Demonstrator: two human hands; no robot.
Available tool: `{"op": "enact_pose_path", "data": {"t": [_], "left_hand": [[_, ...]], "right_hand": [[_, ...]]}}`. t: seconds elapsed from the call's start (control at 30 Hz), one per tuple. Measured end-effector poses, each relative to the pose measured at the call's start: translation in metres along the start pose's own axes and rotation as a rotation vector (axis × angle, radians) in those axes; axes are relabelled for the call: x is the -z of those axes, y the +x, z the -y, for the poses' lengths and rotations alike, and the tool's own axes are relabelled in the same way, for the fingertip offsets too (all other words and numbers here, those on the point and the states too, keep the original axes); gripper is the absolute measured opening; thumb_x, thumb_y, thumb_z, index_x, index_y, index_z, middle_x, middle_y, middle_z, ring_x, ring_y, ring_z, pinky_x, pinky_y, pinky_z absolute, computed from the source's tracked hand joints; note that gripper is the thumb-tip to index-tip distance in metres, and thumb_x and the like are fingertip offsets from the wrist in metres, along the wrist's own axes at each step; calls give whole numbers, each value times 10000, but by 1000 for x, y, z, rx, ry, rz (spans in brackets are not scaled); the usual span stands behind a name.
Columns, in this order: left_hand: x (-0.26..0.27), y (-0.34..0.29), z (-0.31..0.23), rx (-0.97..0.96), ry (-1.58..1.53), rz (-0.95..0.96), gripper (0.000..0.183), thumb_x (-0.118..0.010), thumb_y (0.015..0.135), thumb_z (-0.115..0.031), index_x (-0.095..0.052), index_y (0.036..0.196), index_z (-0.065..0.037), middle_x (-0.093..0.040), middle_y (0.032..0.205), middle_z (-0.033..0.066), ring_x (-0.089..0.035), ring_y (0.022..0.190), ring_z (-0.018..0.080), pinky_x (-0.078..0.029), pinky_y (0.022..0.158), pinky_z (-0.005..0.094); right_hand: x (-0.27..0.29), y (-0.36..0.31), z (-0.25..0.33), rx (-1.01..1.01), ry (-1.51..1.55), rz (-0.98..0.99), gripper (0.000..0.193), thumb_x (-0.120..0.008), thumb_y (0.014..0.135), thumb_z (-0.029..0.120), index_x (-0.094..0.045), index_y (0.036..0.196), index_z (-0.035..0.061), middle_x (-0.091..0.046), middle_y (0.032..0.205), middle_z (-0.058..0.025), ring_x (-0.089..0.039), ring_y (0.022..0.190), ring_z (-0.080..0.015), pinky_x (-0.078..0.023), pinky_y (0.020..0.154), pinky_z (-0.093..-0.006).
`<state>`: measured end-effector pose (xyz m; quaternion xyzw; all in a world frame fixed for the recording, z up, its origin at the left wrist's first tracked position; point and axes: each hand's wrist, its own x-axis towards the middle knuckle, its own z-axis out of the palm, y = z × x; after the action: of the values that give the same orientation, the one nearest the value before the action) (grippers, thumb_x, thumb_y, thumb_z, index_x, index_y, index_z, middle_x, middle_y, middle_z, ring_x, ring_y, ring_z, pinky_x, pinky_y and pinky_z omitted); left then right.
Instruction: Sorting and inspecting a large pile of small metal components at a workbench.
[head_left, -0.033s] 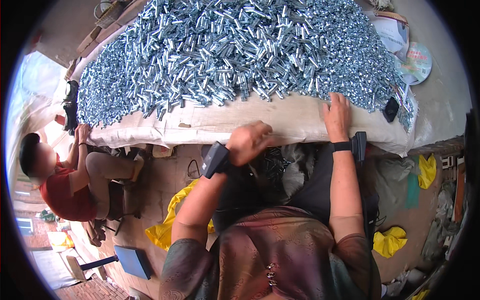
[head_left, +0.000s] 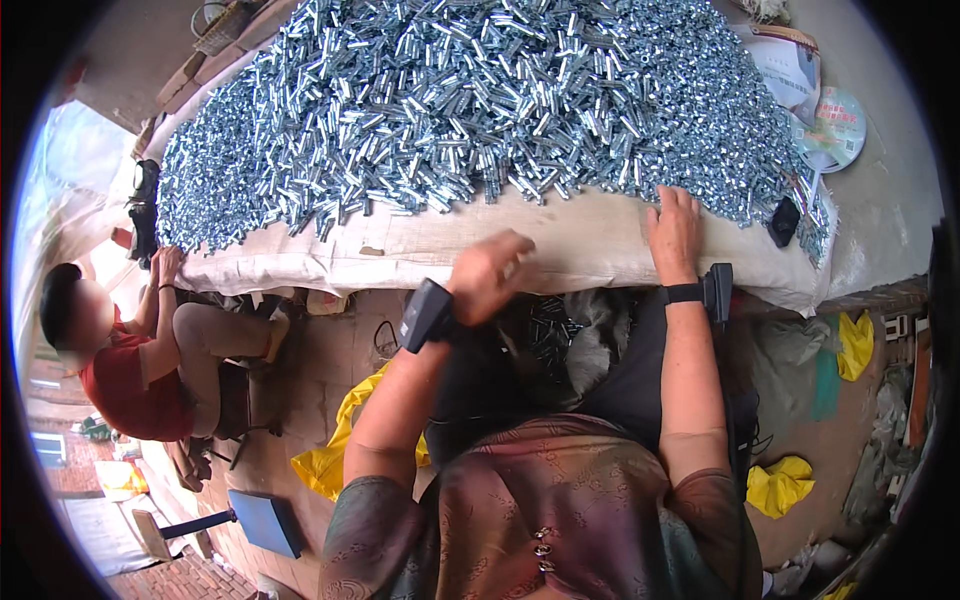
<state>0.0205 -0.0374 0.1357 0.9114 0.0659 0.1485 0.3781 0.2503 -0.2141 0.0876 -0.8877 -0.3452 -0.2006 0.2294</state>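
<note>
A large heap of shiny metal pieces covers the table before me. Short silvery tubes (head_left: pixel 470 110) lie in its middle, and smaller nut-like metal pieces (head_left: pixel 690 120) form its right side. My right hand (head_left: pixel 676 238) rests at the near edge of those small pieces, fingers stretched forward and thumb a little apart; what lies beneath the fingertips is hidden. My left hand (head_left: pixel 488 275) hovers over the front edge of the pale cloth cover (head_left: pixel 590 235), with bent fingers smeared by motion. Whether it holds a piece cannot be made out.
A person in a red top (head_left: pixel 135 390) sits at the table's left end, hands on its edge. Dark metal pieces (head_left: pixel 548 335) lie below the table edge near my lap. A black object (head_left: pixel 783 221) and a round fan (head_left: pixel 835 128) are at right. Yellow bags (head_left: pixel 780 485) lie on the floor.
My left hand has shifted slightly left and away from me, its fingers still blurred. My right hand stays at the edge of the small metal pieces.
</note>
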Motion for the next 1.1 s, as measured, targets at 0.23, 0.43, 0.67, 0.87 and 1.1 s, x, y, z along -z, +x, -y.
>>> {"op": "enact_pose_path", "data": {"t": [0.23,0.43,0.67,0.87,1.1], "left_hand": [[53,51,71,31,571,-429,561,-607,754,-148,-411,1268,-38,-375,1324,242,-346,1223,423,-280,1027,467],[24,62,76,64,662,-343,616,-649,715,-222,-420,1265,-68,-339,1376,192,-257,1294,400,-210,1033,541],[8,47,67,-92,622,-155,589,-635,770,-302,-417,1274,-90,-361,1368,147,-270,1298,367,-181,1050,523],[12,32,65,49,648,-141,731,-660,764,-356,-323,1365,-113,-284,1438,120,-198,1349,344,-97,1086,538],[21,40,65,73,701,-38,756,-609,807,-407,-261,1407,-106,-240,1466,116,-120,1369,367,-85,1091,545]], "right_hand": [[-9,2,22,83,32,-6,166,-537,776,24,-590,933,35,-571,947,-124,-555,880,-308,-456,755,-390],[0,-7,42,91,277,64,163,-594,745,10,-597,907,30,-580,965,-95,-566,891,-290,-462,764,-378],[-8,-13,66,139,405,65,159,-606,728,3,-584,883,26,-576,959,-84,-553,918,-288,-460,789,-371],[-2,-17,64,147,245,70,139,-614,730,37,-602,868,43,-573,924,-82,-525,926,-277,-445,789,-367],[-8,-17,70,171,261,110,147,-614,746,55,-621,893,56,-576,912,-77,-529,899,-264,-447,773,-369]]}}
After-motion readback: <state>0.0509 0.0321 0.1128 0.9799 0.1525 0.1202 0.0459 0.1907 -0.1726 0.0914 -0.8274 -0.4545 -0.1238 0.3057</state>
